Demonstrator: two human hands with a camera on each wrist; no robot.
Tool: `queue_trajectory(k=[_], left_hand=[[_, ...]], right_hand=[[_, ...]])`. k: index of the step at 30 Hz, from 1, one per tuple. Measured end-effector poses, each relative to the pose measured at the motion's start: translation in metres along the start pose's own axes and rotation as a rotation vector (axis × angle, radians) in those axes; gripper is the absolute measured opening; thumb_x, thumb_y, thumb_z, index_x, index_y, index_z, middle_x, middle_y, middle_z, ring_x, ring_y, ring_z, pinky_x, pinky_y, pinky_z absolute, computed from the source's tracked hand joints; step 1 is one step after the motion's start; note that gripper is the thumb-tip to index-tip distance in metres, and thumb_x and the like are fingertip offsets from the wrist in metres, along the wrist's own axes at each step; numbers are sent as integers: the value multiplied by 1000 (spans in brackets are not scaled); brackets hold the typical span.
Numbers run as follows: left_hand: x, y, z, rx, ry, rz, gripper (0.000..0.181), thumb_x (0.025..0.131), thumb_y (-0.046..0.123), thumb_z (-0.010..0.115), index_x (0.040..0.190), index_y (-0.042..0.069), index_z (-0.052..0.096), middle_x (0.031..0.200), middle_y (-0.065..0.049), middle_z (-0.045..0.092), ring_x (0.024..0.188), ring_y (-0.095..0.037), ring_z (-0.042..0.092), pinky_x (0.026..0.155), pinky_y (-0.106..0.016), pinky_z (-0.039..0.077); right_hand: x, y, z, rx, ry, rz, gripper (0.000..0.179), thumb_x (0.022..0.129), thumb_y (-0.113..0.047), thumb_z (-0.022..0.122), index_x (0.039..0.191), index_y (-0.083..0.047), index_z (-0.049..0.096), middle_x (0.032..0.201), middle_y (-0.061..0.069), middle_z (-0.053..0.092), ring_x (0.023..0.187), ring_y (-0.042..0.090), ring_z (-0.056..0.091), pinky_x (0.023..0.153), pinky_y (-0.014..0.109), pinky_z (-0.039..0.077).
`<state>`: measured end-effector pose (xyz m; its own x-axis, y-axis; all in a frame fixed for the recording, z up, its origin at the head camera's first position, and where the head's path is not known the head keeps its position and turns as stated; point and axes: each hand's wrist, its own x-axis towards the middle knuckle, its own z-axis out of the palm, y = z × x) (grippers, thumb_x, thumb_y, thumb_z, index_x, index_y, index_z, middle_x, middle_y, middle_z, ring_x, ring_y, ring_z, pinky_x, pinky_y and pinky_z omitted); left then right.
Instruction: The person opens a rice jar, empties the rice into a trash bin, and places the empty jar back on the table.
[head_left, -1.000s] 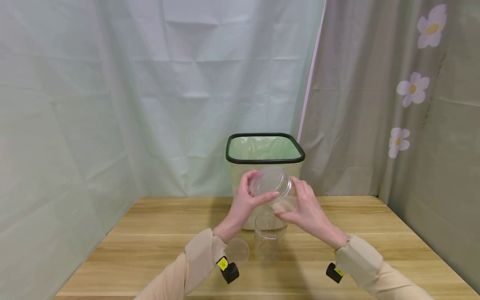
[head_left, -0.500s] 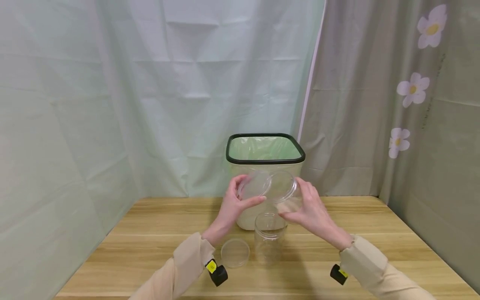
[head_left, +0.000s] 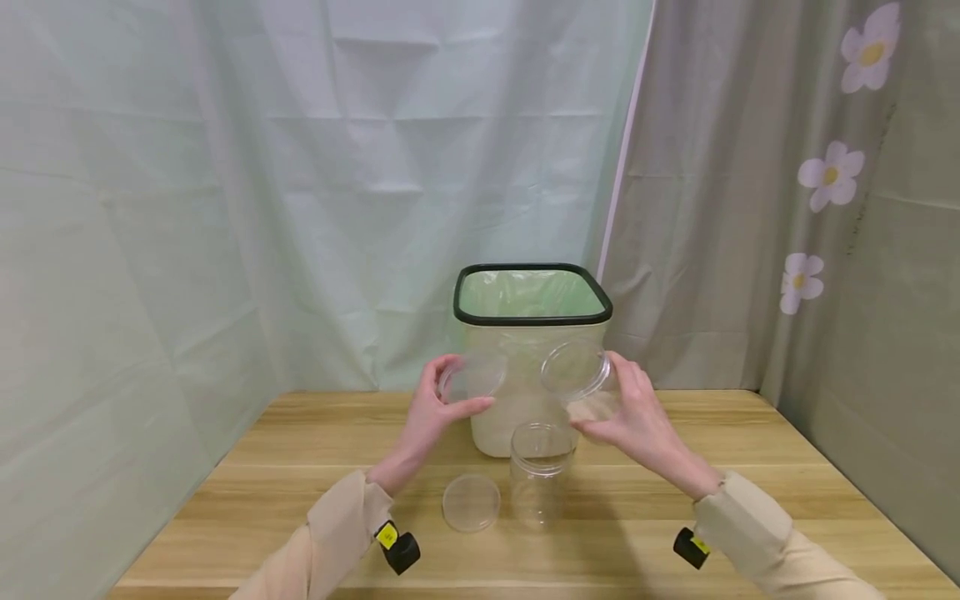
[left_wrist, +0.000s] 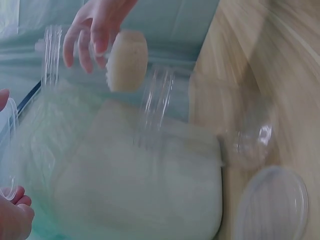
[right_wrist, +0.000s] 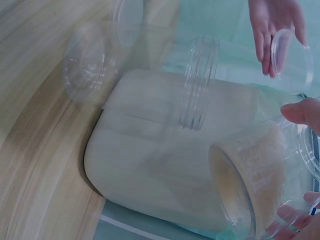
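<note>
My left hand [head_left: 431,412] pinches a clear round lid [head_left: 480,375] by its edge, thumb on the near side. My right hand [head_left: 633,417] grips a clear plastic jar [head_left: 576,371] near its mouth. That jar is tilted, mouth up and toward the left, and its lower end holds pale, grainy contents [right_wrist: 262,170]. Below and between the hands, a second clear jar [head_left: 538,483] stands upright and uncovered on the table. Another round lid [head_left: 471,503] lies flat to the left of that jar.
Behind the jars stands a pale bin [head_left: 498,417] with a black rim [head_left: 532,321] and a green-tinted liner. The wooden table [head_left: 300,467] ends at hanging curtains [head_left: 420,167] at the back and sides.
The lid in my left hand has come away from the right-hand jar's mouth and moved left. My right hand and its jar have shifted slightly right.
</note>
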<state>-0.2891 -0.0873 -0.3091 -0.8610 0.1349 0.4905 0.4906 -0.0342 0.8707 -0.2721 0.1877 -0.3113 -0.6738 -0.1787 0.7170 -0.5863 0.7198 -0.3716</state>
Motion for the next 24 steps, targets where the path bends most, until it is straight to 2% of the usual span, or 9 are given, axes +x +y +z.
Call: queue_trajectory(k=[2, 6, 11, 24], left_hand=[[-2, 6, -4, 0, -8, -56, 75, 71, 4, 75, 130, -4, 30, 135, -17, 34, 129, -25, 21, 104, -32, 16], [-5, 4, -15, 21, -24, -95, 77, 73, 9, 75, 133, 0, 27, 137, -14, 32, 130, -23, 19, 104, -32, 16], [-6, -9, -28, 69, -33, -119, 80, 72, 17, 77, 133, 3, 28, 136, -10, 34, 130, -21, 21, 104, -34, 17], [-18, -21, -57, 159, -38, -180, 78, 71, 11, 77, 130, -4, 28, 136, -18, 33, 129, -25, 23, 104, -36, 16]], right_hand=[[0, 0, -1, 3, -3, 5, 91, 54, -23, 86, 127, 3, 37, 108, 17, 47, 95, 31, 43, 74, 44, 41], [-1, 1, -2, 4, -5, 11, 91, 54, -22, 86, 127, 3, 37, 109, 17, 47, 95, 32, 43, 75, 44, 41], [-2, 3, -5, -2, -7, 24, 92, 54, -20, 86, 127, 4, 36, 110, 18, 47, 95, 33, 44, 74, 45, 41], [-6, 11, -10, -33, -4, 32, 89, 55, -18, 86, 127, 4, 37, 107, 19, 48, 94, 34, 44, 71, 45, 41]])
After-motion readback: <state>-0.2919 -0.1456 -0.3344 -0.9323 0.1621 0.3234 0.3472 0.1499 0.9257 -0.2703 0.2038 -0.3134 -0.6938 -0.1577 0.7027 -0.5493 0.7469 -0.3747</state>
